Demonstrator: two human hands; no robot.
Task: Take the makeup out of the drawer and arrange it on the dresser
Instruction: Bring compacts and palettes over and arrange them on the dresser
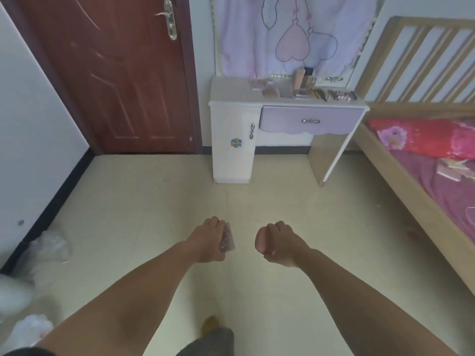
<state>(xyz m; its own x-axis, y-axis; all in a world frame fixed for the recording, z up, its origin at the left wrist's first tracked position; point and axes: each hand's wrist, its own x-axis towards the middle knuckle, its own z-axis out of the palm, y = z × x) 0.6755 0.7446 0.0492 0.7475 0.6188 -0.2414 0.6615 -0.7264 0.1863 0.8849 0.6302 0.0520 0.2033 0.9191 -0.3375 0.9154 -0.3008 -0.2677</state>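
The person stands well back from the table [231,95], both arms stretched toward it, and the risk begins in the left hand [209,240]: its fingers pinch a small flat pinkish makeup case [228,240] by one edge only, and so thin a grip could let the case slip to the floor on the way to the table. The right hand [276,244] is clenched into a loose fist; I cannot tell whether it holds anything. The lilac drawer [311,120] under the table's top looks shut, so either hand would have to free itself to pull it if more remains inside. The back of the tabletop is already crowded: flat palettes [271,91], an upright beige bottle [299,78] and a row of brushes or pencils [334,95] toward the table's bed-side end. Setting the case down carelessly there could topple the bottle. The case itself seems slim, rectangular and translucent pink, blurred in this view.
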